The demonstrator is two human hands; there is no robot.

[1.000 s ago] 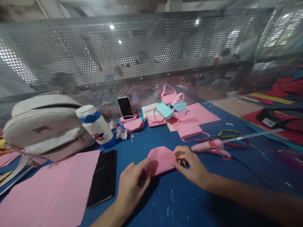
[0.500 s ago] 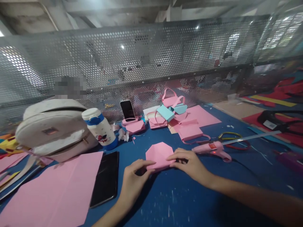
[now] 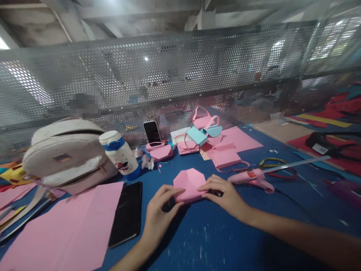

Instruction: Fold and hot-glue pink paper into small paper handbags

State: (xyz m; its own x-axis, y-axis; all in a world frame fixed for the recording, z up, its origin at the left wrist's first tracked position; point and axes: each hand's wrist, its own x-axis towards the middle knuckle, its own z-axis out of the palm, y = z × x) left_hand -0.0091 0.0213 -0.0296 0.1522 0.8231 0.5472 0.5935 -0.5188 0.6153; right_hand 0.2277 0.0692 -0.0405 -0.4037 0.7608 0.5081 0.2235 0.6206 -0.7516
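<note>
A small folded pink paper bag (image 3: 190, 182) with an angular flap stands out on the blue table in front of me. My left hand (image 3: 163, 207) pinches its left edge between thumb and fingers. On the opposite side, my right hand (image 3: 222, 191) grips the right edge the same way. Just beyond the right hand lies a pink hot glue gun (image 3: 252, 177), a small red light on its body and a long clear glue stick out of its back. Behind are several finished-looking paper bags with handles, pink ones (image 3: 225, 157) and a light blue one (image 3: 197, 135).
To the left, a pink paper sheet (image 3: 70, 226) overlaps a black tablet (image 3: 128, 214). A white backpack (image 3: 64, 154), a bottle (image 3: 120, 154) and an upright phone (image 3: 152, 131) stand along the perforated metal partition (image 3: 175, 71). Scissors (image 3: 278, 167) lie behind the glue gun.
Both hands keep their hold on the pink paper bag, which stays almost in the same place. The view has shifted very slightly.
</note>
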